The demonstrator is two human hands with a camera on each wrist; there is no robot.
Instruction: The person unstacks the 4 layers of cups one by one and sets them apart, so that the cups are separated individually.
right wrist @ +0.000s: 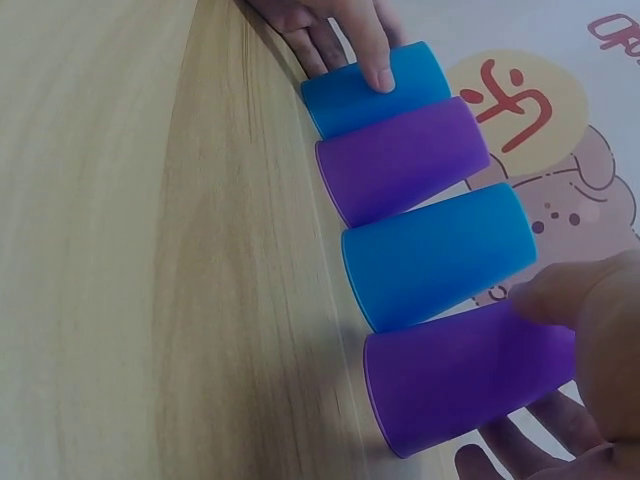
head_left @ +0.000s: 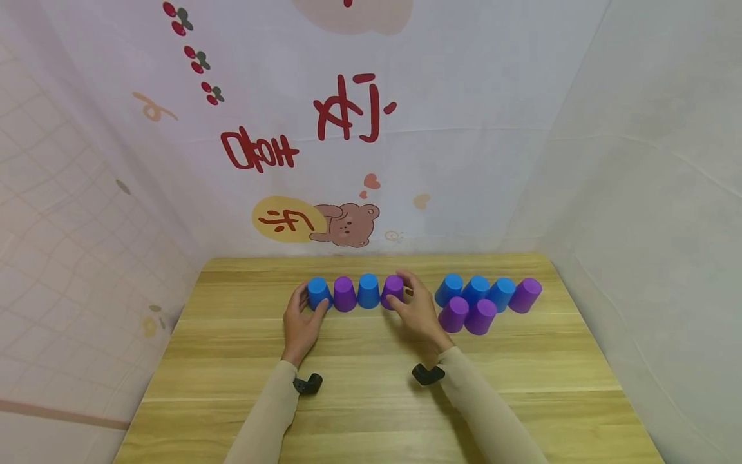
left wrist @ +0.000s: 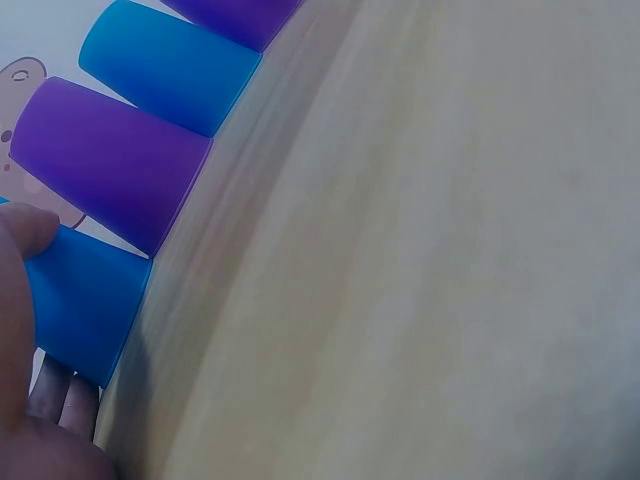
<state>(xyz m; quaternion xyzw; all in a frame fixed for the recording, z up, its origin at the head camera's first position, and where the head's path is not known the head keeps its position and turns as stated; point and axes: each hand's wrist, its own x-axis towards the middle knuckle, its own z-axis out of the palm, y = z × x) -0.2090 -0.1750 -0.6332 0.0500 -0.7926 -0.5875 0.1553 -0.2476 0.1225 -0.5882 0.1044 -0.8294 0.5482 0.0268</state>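
Right hand point(head_left: 418, 314) around purple cup point(head_left: 393, 288), left hand point(head_left: 302, 328) around blue cup point(head_left: 318, 291)

Head view: L hand point(head_left: 301, 328), fingertips partly hid. behind end blue cup point(head_left: 318, 291). R hand point(head_left: 420, 316) covers pt. of end purple cup point(head_left: 393, 285). Rt. grp.: front purple cups point(head_left: 454, 314) block lower pts. of blue cups point(head_left: 452, 287) behind. Insides of all hid., mouths down. L sleeve point(head_left: 263, 415), R sleeve point(head_left: 487, 409) & tabletop point(head_left: 359, 412) cut at btm.; peach print point(head_left: 353, 19) cut at top.

L wrist view: L hand & bear print point(head_left: 350, 225) cut at l. edge, end purple cup at top; wood grain blurred.

R wrist view: R hand cut at rt. edge, thumb hiding pt. of end purple cup; red lettering point(right wrist: 620, 32) cut at corner.
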